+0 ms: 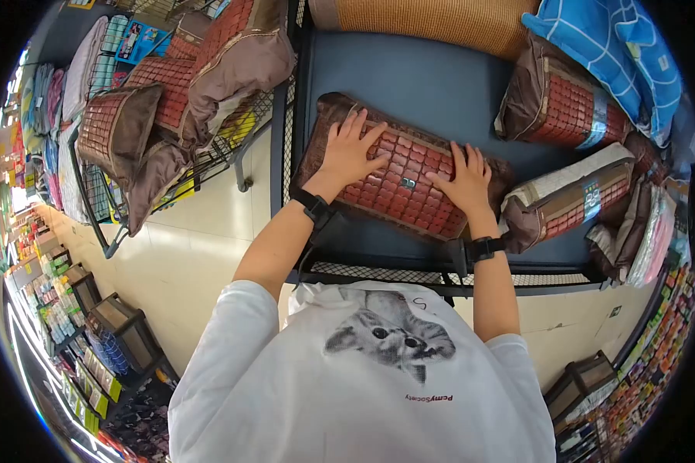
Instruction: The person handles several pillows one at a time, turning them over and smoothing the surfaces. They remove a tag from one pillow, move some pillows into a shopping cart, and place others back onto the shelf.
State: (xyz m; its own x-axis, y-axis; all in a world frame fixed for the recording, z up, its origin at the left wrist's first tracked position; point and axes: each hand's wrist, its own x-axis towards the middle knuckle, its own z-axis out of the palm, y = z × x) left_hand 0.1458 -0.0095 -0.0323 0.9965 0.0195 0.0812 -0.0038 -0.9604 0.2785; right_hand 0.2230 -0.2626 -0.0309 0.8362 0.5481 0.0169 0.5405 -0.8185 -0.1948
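Note:
A brown pillow with a red tiled panel lies at a slant on the dark blue surface of a black mesh-sided display stand. My left hand rests on its left part, fingers spread over the brown edge and the tiles. On its right part lies my right hand, also with spread fingers. Both palms face down on the pillow, and neither hand is closed round it. A small dark label sits between the hands.
At the right of the stand are a banded red-tiled pillow, a packaged one and blue checked fabric. A woven roll lies along the back. On the left, a wire cart holds brown pillows.

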